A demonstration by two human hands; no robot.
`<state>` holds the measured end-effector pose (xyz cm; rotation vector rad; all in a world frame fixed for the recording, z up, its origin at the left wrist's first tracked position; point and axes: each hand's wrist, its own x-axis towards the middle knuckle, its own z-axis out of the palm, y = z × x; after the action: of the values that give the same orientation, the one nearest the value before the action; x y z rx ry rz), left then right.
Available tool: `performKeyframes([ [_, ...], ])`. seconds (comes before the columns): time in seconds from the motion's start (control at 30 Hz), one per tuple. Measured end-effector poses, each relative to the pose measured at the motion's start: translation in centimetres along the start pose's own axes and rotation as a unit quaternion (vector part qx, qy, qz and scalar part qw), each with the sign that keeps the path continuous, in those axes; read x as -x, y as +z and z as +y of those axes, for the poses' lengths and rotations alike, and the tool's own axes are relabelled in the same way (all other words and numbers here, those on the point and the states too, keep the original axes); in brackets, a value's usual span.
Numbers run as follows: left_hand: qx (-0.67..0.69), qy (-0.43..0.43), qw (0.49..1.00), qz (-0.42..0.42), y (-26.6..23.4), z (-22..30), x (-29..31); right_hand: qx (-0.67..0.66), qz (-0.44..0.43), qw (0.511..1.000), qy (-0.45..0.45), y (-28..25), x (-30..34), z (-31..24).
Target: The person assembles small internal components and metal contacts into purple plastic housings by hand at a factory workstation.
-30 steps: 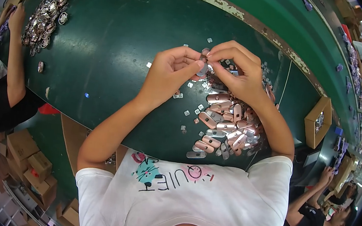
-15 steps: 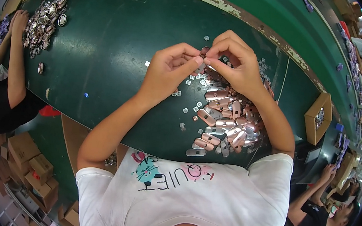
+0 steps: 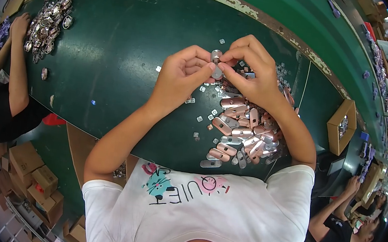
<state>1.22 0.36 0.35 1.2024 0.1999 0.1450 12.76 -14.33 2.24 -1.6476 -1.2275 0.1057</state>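
Note:
My left hand (image 3: 183, 73) holds a small silver oblong metal plate (image 3: 217, 55) with rounded ends, its thumb and fingers closed on the near end. My right hand (image 3: 253, 71) is closed in a pinch against the middle of the plate. Whatever may be between its fingertips is too small to make out. Below my right wrist lies a heap of similar oblong plates (image 3: 236, 111), copper-pink and silver, several with a dark square opening at the middle. Small clear square pieces (image 3: 199, 119) are scattered beside the heap and around both hands.
All this lies on a green work table (image 3: 116, 50). A pile of shiny round metal parts (image 3: 47, 23) is at its far left, next to a co-worker's arm (image 3: 17, 60). An open cardboard box (image 3: 339, 123) stands at the right. Another co-worker (image 3: 334, 232) sits at lower right.
The plate between my hands has turned, so that its broad silver face now shows; before, it looked darker and narrower. Both hands remain in nearly the same place.

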Motion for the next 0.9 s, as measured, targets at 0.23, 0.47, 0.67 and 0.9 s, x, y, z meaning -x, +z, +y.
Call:
performKeyframes([
  [0.23,-0.011,0.007,1.000,-0.018,0.0,0.0,0.0,0.056,-0.009,0.997,-0.060,0.1,0.1,-0.1],
  [0.47,0.020,0.001,1.000,-0.024,-0.1,0.0,0.1,0.065,-0.006,0.995,-0.069,0.1,0.1,-0.2],
  [0.67,-0.007,-0.005,1.000,-0.018,0.0,-0.2,0.0,0.055,-0.010,0.996,-0.064,0.0,0.2,-0.2],
  [0.9,0.010,0.002,0.999,-0.034,0.1,0.3,0.3,-0.113,-0.067,0.989,0.062,-0.8,-0.1,-0.4],
])
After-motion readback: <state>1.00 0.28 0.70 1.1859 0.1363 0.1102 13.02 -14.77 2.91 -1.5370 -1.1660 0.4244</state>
